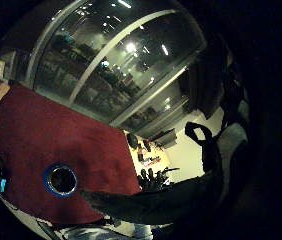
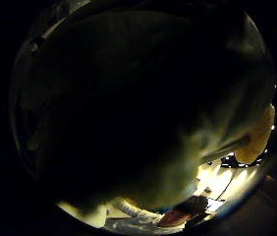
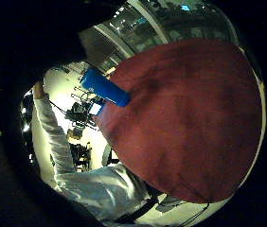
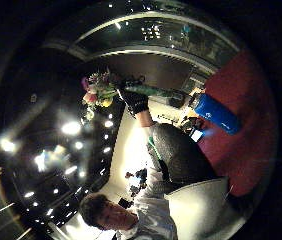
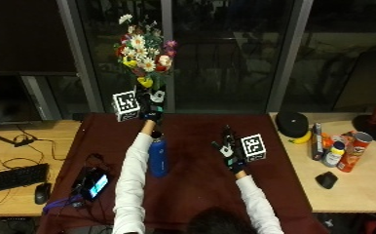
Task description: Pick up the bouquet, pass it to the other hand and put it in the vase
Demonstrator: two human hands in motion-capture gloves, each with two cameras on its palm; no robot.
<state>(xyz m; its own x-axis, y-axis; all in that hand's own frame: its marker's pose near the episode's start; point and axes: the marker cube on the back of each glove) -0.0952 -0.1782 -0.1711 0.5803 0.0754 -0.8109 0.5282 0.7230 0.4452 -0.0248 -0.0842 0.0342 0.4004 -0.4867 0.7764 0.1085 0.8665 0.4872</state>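
In the outside view the bouquet (image 5: 142, 53) stands upright in the upper left of the frame, flower heads at the top and stems running straight down into the left hand (image 5: 150, 105), whose fingers (image 5: 154, 100) are curled round the stems just below the blooms. That hand is raised high on an outstretched arm, well above the red cloth that covers the counter (image 5: 194, 180). The blue vase (image 5: 158, 156) stands upright on the cloth lower in the frame, left of centre and close beside the left forearm, so its mouth sits almost straight beneath the stem ends; the long axis of the bouquet and that of the vase run nearly parallel. The right hand (image 5: 230, 151) hovers over the cloth at the frame's centre right, palm down, fingers spread and relaxed, with nothing in them. It lies to the right of the vase and well apart from the stems, lower in the frame than the bouquet. In the right thumb side palm view the bouquet (image 4: 98, 92) shows at upper centre, gripped by the gloved left hand (image 4: 135, 101), with the vase (image 4: 217, 114) at the right over the red cloth. The left little finger side palm view looks down on the vase's open mouth (image 1: 61, 180). As I judge it, the left hand is the nearer to the vase, yet the task asks for a handover first, so the stems must travel rightward and down toward the waiting right hand.
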